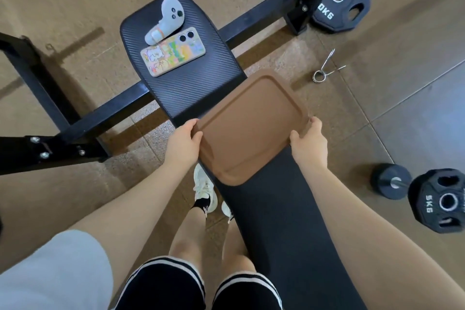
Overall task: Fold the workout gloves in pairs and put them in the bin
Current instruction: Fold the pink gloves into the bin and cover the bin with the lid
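The bin (249, 128), a shallow brown tray-like container, is sitting across the tabletop (186, 83), just on the near side of the phone (173, 51), and both hands are gripping it: the left hand (183, 142) is closing on its left edge, the right hand (308, 145) on its right edge. No gloves are showing anywhere. The step looks like placing the bin; keeping it level, centring it on the pad and leaving it clear of the phone would serve best. Its long axis is running from the person's knees away toward the upper right, open side facing up.
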Available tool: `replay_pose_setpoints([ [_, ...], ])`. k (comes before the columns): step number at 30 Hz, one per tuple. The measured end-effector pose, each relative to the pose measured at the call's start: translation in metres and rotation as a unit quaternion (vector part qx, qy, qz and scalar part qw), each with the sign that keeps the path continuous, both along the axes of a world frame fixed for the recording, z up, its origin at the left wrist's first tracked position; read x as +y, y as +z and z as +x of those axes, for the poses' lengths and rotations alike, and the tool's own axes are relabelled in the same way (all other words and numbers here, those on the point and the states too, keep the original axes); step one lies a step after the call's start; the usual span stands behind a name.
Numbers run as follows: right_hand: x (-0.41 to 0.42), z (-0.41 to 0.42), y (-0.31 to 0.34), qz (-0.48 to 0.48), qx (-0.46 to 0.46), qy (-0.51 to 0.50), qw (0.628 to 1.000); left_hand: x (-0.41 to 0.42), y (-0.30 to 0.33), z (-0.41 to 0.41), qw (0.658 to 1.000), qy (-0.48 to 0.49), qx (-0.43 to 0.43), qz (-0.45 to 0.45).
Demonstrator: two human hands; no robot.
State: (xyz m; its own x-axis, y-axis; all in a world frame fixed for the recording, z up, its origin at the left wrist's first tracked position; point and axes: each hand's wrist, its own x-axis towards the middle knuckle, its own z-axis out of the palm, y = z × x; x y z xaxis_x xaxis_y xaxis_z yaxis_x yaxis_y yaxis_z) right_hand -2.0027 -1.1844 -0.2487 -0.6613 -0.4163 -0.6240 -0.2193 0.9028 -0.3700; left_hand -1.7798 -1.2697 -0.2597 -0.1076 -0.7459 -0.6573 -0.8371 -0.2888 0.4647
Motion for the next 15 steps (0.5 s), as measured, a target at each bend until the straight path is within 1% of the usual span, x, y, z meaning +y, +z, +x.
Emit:
replay_pose_setpoints([
  [2, -0.004, -0.008, -0.003, -0.005, -0.006, 0.031, 0.999, -0.006, 0.001, -0.006, 0.999, -0.03, -0.016, -0.036],
  [5, -0.013, -0.019, -0.009, -0.037, -0.056, -0.006, 0.998, -0.011, -0.003, -0.013, 0.997, -0.057, -0.025, -0.055],
  [7, -0.018, -0.025, -0.014, -0.035, -0.055, -0.006, 0.998, -0.013, -0.007, -0.018, 0.995, -0.072, -0.033, -0.065],
  [10, -0.026, -0.035, -0.016, -0.017, -0.056, 0.018, 0.998, -0.019, -0.01, -0.034, 0.993, -0.083, -0.021, -0.083],
  [12, -0.032, -0.041, -0.016, 0.017, -0.047, 0.059, 0.997, -0.027, -0.011, -0.047, 0.993, -0.078, -0.014, -0.088],
  [14, -0.04, -0.045, -0.015, 0.047, -0.003, 0.13, 0.99, -0.037, -0.012, -0.057, 0.992, -0.079, -0.012, -0.096],
  [15, -0.046, -0.045, -0.014, 0.038, 0.019, 0.17, 0.985, -0.042, -0.013, -0.061, 0.991, -0.091, -0.01, -0.1],
])
